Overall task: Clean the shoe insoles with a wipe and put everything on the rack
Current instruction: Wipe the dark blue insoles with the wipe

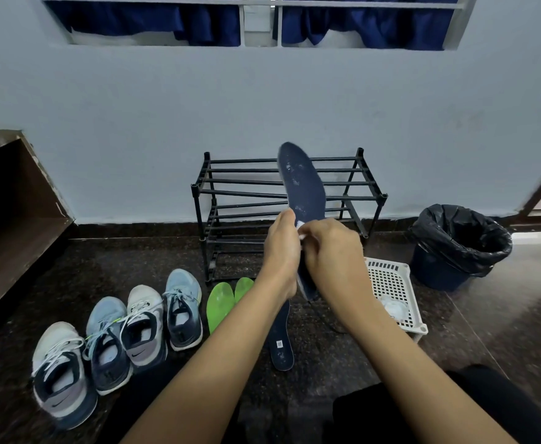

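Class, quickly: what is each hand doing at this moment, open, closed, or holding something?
Left hand: closed on the dark blue insole, holding it upright.
Right hand: closed on a white wipe, pressed against the insole.

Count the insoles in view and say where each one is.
4. One navy insole is held up before the rack; another navy insole lies on the floor; two green insoles lie beside the shoes. Arms may hide more.

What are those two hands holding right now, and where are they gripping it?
The left hand grips a long dark navy foam insole around its lower half, toe end up. The right hand pinches a small white wipe against its face.
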### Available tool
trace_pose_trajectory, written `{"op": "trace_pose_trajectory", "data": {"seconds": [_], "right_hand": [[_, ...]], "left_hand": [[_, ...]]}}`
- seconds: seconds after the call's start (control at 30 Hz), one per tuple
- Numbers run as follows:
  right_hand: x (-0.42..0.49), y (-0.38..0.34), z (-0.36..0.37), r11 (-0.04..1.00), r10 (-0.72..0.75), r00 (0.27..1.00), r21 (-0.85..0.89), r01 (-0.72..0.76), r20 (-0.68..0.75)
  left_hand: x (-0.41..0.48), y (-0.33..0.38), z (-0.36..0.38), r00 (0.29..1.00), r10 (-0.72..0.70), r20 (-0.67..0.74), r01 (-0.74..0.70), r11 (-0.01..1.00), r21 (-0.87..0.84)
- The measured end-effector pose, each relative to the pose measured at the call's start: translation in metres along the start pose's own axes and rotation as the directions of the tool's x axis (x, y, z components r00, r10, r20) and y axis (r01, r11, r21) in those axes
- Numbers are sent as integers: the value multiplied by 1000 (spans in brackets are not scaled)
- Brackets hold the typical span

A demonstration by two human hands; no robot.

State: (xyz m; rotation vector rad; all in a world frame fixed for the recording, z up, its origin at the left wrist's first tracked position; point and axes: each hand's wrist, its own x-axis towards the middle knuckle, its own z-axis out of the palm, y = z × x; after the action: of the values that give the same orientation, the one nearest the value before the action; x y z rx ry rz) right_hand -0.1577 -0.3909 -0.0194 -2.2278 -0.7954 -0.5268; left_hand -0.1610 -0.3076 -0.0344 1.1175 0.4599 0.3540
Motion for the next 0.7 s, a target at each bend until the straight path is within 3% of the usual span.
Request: {"op": "trace_pose_trajectory", "data": {"seconds": [0.17, 0.33, 0.47, 0.53, 0.7], "right_hand": [[16, 8, -8, 993, 113, 991, 47, -110, -76], [1, -6, -1, 1000, -6, 998, -25, 7, 56], [15, 2, -12, 990, 105, 994, 88, -108, 31], [18, 4, -16, 988, 140, 990, 62, -139, -12], [3, -8, -13, 998, 68, 996, 9, -68, 55]], "left_hand": [[-4, -1, 6, 1000, 2, -31, 0, 999, 40], [-6, 6, 4, 995, -11, -98, 8, 999, -33], [-7, 3, 8, 998, -21, -64, 18, 999, -45], [-7, 0, 11, 998, -15, -56, 13, 999, -38], [-12, 8, 11, 997, -8, -75, 4, 999, -45]]}}
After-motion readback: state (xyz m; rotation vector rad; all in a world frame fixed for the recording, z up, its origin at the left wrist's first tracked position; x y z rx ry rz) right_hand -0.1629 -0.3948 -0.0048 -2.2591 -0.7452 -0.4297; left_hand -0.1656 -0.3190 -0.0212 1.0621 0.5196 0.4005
